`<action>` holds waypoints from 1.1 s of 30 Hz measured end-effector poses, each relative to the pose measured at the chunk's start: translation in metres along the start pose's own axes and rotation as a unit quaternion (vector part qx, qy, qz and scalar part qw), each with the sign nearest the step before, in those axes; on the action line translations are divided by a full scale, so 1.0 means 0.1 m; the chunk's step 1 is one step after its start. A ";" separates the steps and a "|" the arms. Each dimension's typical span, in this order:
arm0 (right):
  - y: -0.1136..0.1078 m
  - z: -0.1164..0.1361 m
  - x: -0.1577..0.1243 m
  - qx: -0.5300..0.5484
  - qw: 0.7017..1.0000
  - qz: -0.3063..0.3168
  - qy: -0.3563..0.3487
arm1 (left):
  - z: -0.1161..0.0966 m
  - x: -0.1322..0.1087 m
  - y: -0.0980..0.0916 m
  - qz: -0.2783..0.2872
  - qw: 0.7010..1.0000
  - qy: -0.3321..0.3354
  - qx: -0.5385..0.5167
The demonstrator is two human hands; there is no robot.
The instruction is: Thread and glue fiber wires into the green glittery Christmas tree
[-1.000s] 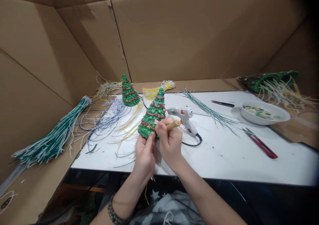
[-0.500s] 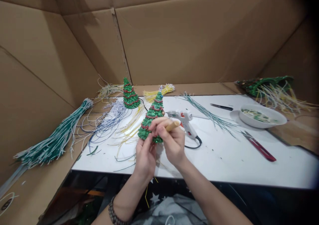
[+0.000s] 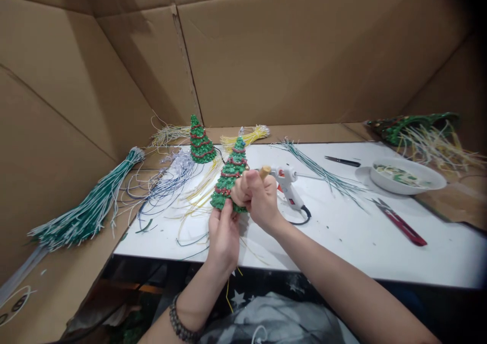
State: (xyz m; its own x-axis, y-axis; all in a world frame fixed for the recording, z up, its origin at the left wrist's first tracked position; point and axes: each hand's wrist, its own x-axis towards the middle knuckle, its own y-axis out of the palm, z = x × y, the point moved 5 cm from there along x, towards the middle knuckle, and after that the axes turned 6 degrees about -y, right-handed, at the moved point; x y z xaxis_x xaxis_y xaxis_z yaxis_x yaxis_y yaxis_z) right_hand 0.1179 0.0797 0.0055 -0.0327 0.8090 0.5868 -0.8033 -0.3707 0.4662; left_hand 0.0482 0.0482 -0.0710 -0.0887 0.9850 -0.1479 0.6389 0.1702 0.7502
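A small green Christmas tree figure with red garlands stands tilted above the white table. My left hand grips it at the base, thumb on the front and the fingers mostly hidden behind. My right hand is closed in a fist at the tree's lower right side. From its top sticks the end of a light wooden handle; whatever tip this tool has is hidden by the fist and the tree. Just behind my right hand lies a white glue gun with a black cord.
A second tree figure stands behind. Bundles of green wires, blue wires and yellow wires lie around. To the right are a white bowl, red-handled snips, a dark slim tool and a green decorated piece.
My right hand has turned and tightened into a fist around the wooden handle. My left thumb has moved away from the right fingers onto the tree. The view has shifted slightly.
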 end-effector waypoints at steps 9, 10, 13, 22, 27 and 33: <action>0.01 -0.03 -0.02 -0.083 0.994 0.003 -0.064 | 0.05 0.03 -0.06 -0.025 0.999 -0.027 -0.011; 0.01 -0.05 -0.03 -0.098 0.993 0.009 -0.069 | 0.06 0.03 -0.07 -0.026 0.999 -0.029 -0.010; -0.01 -0.06 -0.07 -0.147 0.984 0.029 -0.092 | 0.06 0.02 -0.07 -0.023 0.999 -0.038 -0.007; 0.11 -0.01 -0.22 -0.314 0.904 0.177 -0.230 | 0.02 -0.04 -0.03 -0.030 0.999 -0.044 -0.004; 0.17 -0.07 -0.28 -0.346 0.866 0.230 -0.279 | 0.01 -0.06 -0.05 -0.024 0.999 -0.041 0.001; 0.14 -0.05 -0.29 -0.363 0.859 0.195 -0.303 | 0.00 -0.08 -0.01 -0.015 0.999 -0.044 -0.001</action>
State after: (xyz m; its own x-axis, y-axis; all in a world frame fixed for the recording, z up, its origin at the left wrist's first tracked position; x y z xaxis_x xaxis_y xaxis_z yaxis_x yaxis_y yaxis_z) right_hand 0.1041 0.0537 -0.0082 -0.2449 0.2200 0.9443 -0.9680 -0.0002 -0.2510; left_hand 0.0480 0.0404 -0.0703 -0.0403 0.9734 -0.2253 0.6359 0.1989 0.7457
